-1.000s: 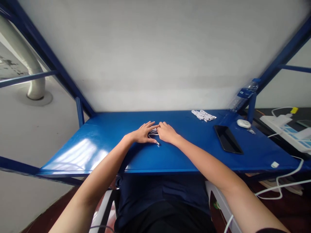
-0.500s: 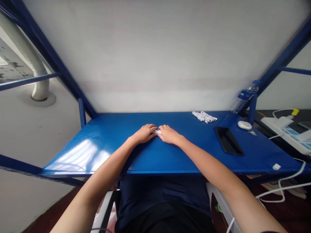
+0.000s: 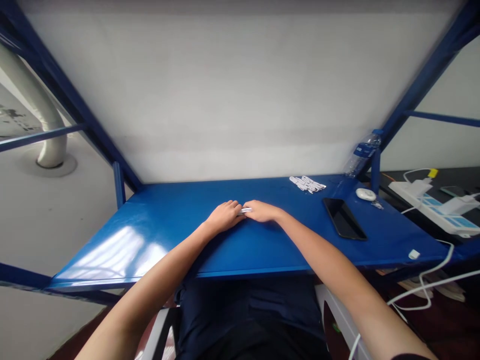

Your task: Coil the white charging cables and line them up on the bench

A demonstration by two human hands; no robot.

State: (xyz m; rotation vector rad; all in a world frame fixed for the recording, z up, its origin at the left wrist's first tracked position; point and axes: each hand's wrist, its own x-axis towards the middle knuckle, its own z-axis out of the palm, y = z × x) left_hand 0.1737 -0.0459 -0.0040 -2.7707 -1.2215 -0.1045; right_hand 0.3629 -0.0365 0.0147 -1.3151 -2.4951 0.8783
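My left hand (image 3: 225, 216) and my right hand (image 3: 261, 211) meet near the middle of the blue metal table (image 3: 300, 250). Between their fingertips, a small folded white cable bundle (image 3: 245, 210) is held, mostly hidden by my fingers. Both hands rest low on the tabletop. Farther right, several bundled white cables (image 3: 307, 184) lie near the table's back edge, apart from my hands.
A black smartphone (image 3: 344, 220), a white computer mouse (image 3: 365, 194) and a plastic water bottle (image 3: 362, 153) stand at the table's right. Beyond the right edge lies a white power strip (image 3: 431, 208) with plugged-in cords. Blue metal frame bars rise at both sides.
My hands have closed in on the white cable, which has gone from a loose loop with a dangling end to a tight, narrow bundle. The view has shifted slightly.
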